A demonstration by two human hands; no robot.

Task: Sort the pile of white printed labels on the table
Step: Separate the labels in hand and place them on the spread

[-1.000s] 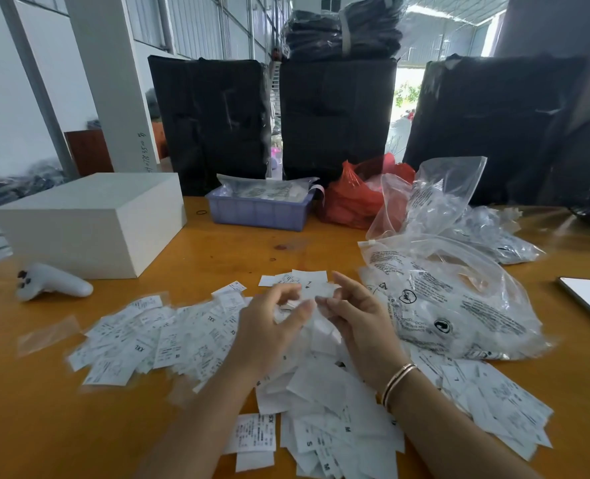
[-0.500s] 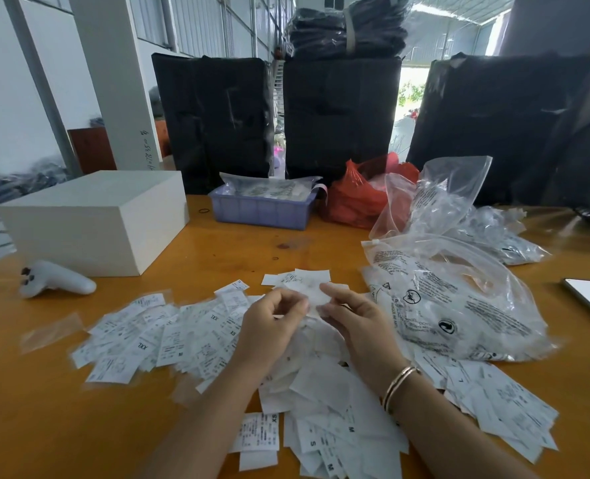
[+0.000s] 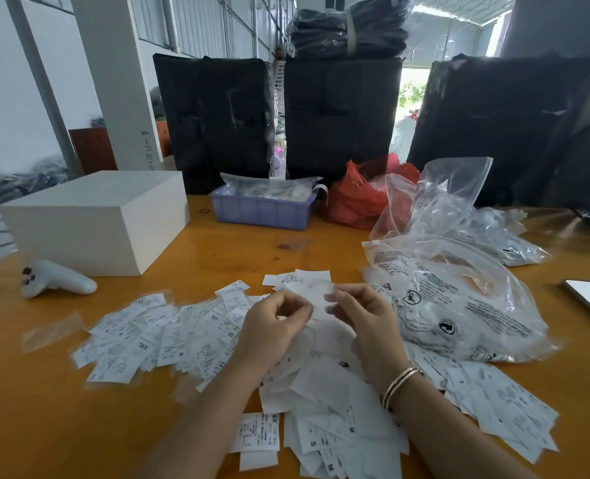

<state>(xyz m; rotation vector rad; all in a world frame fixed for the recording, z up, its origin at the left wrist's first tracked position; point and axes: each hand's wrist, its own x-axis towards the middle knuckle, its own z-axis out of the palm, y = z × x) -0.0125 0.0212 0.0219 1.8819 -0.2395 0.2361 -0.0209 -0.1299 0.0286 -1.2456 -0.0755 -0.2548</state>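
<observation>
White labels (image 3: 169, 337) marked XXL, XS, S, M; one label (image 3: 312, 293) pinched between both hands' fingers (image 3: 298, 307).

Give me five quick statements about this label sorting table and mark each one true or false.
1. Both hands, the left hand and the right hand, pinch one white label. True.
2. The bracelets sit on the left wrist. False: on the right wrist.
3. The white box stands left of the purple basket. True.
4. The white controller lies inside the basket. False: it lies on the table before the box.
5. The red plastic bag sits right of the basket. True.
</observation>
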